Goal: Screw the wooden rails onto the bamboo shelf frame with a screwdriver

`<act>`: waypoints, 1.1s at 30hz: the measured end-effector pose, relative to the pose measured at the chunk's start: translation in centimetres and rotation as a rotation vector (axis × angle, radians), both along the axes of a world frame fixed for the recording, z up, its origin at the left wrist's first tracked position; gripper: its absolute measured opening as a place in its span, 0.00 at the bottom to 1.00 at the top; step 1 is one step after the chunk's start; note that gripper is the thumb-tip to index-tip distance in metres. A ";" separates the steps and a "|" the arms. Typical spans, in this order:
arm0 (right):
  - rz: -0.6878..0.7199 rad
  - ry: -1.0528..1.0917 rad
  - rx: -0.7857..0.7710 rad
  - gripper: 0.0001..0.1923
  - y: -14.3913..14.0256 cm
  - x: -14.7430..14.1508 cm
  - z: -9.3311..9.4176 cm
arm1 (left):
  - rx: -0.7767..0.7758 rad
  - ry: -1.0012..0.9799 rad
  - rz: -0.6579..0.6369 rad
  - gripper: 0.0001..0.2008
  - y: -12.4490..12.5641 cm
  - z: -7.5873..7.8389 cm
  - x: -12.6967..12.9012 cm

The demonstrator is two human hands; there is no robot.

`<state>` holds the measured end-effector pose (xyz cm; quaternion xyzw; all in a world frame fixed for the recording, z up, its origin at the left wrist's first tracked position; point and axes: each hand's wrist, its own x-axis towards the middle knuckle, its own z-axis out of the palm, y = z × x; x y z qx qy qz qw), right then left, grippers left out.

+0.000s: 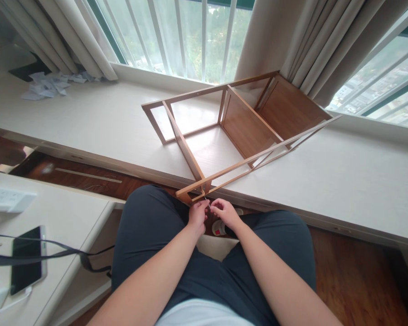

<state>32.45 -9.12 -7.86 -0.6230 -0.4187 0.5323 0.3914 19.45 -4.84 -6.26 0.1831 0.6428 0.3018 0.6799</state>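
Note:
A brown wooden shelf frame (190,158) lies on its side on the white window ledge, its near corner sticking out over the ledge's front edge. Just below that corner, my left hand (198,214) and my right hand (226,213) are close together between my knees. A thin metal rod (206,200) runs from the corner of the frame down to my fingertips. Both hands are closed in a pinch around its lower end. My fingers partly hide the rod, and its exact kind is too small to tell.
At left, a white desk (68,213) holds a phone (27,260), a black strap (61,254) and a power strip (8,199). Crumpled paper (47,86) lies on the ledge's far left. Curtains (275,45) and a barred window stand behind the frame.

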 end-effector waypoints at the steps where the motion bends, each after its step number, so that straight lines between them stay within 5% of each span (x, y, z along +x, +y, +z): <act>1: -0.003 -0.005 0.012 0.10 0.0 0.0 0.0 | 0.003 0.002 -0.005 0.20 0.0 0.0 0.0; 15: 0.011 0.014 0.068 0.16 0.0 0.0 0.2 | 0.010 -0.061 0.002 0.21 0.1 -0.6 0.1; 33: 0.026 -0.017 0.038 0.13 0.0 -0.1 0.6 | 0.025 -0.034 0.001 0.19 0.2 -1.0 0.0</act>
